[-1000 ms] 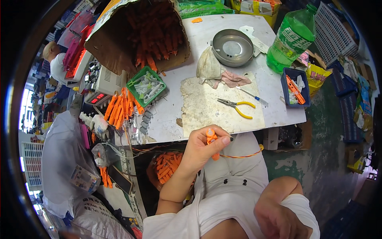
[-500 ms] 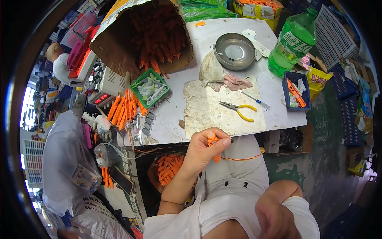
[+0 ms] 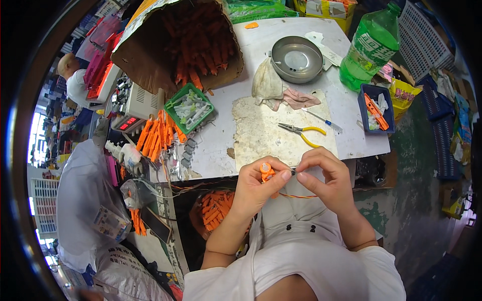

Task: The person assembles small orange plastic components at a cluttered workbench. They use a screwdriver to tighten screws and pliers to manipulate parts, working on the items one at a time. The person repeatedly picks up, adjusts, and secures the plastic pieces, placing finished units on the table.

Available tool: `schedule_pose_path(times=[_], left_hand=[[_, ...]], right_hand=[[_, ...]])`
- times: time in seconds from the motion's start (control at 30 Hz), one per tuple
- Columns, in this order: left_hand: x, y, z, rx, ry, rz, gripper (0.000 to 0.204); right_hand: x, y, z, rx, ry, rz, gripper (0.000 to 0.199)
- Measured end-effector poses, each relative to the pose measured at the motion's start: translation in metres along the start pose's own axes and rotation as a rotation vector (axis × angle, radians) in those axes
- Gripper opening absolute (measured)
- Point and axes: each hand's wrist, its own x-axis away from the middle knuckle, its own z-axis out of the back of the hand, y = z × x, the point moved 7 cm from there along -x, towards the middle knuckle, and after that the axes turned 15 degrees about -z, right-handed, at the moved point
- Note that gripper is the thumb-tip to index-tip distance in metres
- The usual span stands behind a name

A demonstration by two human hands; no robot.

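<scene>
My left hand point(image 3: 255, 186) is closed around an orange plastic part point(image 3: 266, 169), whose round end shows above the fingers. A small black piece point(image 3: 293, 172) sits between the fingertips of both hands, just past my left thumb. My right hand point(image 3: 329, 180) pinches at that piece with thumb and forefinger. A red and yellow wire point(image 3: 296, 196) runs between the hands, below the fingers. Beyond them on the table lie pliers with yellow handles point(image 3: 304, 132). Where the wire joins the orange part is hidden by my left hand.
A cardboard box point(image 3: 145, 60) of orange parts stands at the back left, with a green basket point(image 3: 201, 122) and loose orange pieces point(image 3: 156, 135) below it. A metal bowl point(image 3: 312, 75), cloth point(image 3: 267, 85), pen point(image 3: 324, 121), blue bin point(image 3: 370, 129) and green bottle point(image 3: 369, 47) are farther right.
My right hand has come up from near my lap to meet the left at the small black piece. The left hand still holds the orange part.
</scene>
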Motion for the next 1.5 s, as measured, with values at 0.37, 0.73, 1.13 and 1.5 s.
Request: schedule_pose_path(times=[0.37,0.73,1.13,1.5], left_hand=[[0.0019,0.0023,0.0008,0.009,-0.04,0.006,0.008],[0.0003,0.0005,0.0018,0.003,-0.08,-0.014,0.008],[0.0017,-0.0048,0.0014,-0.022,-0.071,0.067,0.011],[0.0027,-0.0037,-0.0003,-0.048,-0.085,0.055,0.008]], right_hand=[[-0.0037,-0.0004,-0.0048,-0.082,-0.095,-0.069,0.01],[-0.0055,0.0007,-0.0053,-0.028,-0.099,-0.052,0.009],[-0.0041,0.0052,-0.0039,-0.016,-0.089,-0.076,0.01],[-0.0031,0.0047,-0.0036,0.009,-0.076,-0.072,0.01]])
